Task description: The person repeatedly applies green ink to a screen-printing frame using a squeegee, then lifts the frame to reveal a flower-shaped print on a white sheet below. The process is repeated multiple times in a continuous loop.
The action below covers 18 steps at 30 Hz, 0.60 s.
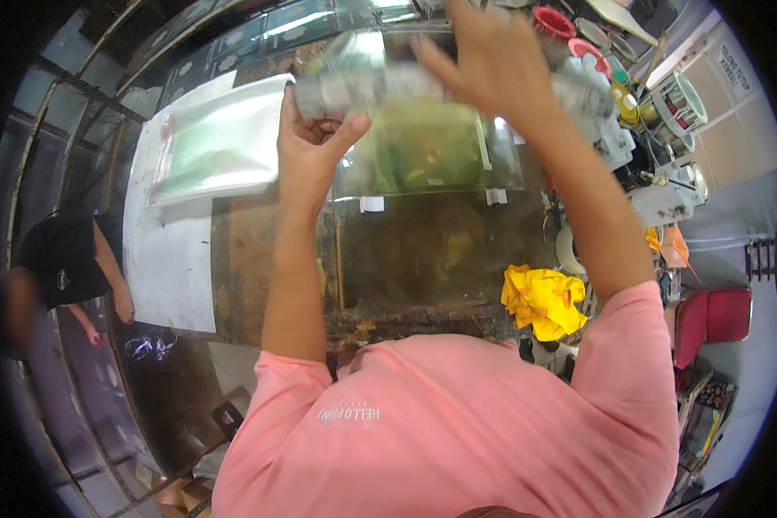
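Note:
My left hand [311, 147] has its fingers curled at the left end of a long greyish bar [371, 91], with the thumb stuck out. The bar is smeared by motion and looks like the near edge of a frame. Below it lies a yellow-green see-through panel [427, 151] on a glass sheet, with small white tabs [371, 205] at its near edge. Over the bar, my right hand [496, 65] is raised and blurred. Its thumb stands apart and nothing shows in it; the fingertips run to the picture's top edge.
A stack of clear-wrapped sheets [220, 142] rests on white paper [168, 268] to the left. A crumpled yellow cloth [544, 300] lies near right. Tubs [552, 23] and cans [678, 99] crowd the far right. Another person [65, 259] in black stands at the left.

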{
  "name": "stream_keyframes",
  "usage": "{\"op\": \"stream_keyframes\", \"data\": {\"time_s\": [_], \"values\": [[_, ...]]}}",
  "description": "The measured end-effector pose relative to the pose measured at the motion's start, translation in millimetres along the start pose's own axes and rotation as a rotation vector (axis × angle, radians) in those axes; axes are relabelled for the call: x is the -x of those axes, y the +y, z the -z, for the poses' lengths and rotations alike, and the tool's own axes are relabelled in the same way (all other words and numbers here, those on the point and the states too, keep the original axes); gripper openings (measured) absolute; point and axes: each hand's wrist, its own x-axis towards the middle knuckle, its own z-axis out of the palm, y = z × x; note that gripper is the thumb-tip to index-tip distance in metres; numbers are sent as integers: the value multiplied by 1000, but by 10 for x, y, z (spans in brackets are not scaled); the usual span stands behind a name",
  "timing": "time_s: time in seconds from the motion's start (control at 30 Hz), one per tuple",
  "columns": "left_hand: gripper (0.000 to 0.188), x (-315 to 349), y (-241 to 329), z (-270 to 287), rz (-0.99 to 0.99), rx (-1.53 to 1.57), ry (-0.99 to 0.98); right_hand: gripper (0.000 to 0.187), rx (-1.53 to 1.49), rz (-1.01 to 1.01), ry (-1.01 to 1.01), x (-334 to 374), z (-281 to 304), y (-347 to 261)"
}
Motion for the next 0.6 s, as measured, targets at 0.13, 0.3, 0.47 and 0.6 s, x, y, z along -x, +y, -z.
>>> {"op": "stream_keyframes", "data": {"time_s": [0.13,0.3,0.47,0.6], "values": [[92,445,-120,272,224,-199,-194,43,-270,-3,-502,699,52,-136],[114,801,-798,313,-57,-836,-119,49,-566,-171,-786,1238,-175,-273],[113,725,-1086,354,-31,-1020,-157,37,-383,-171,-650,1657,-448,-551],[112,525,-1200,345,-13,-988,-182,35,-352,-115,-538,1682,-827,-427]]}}
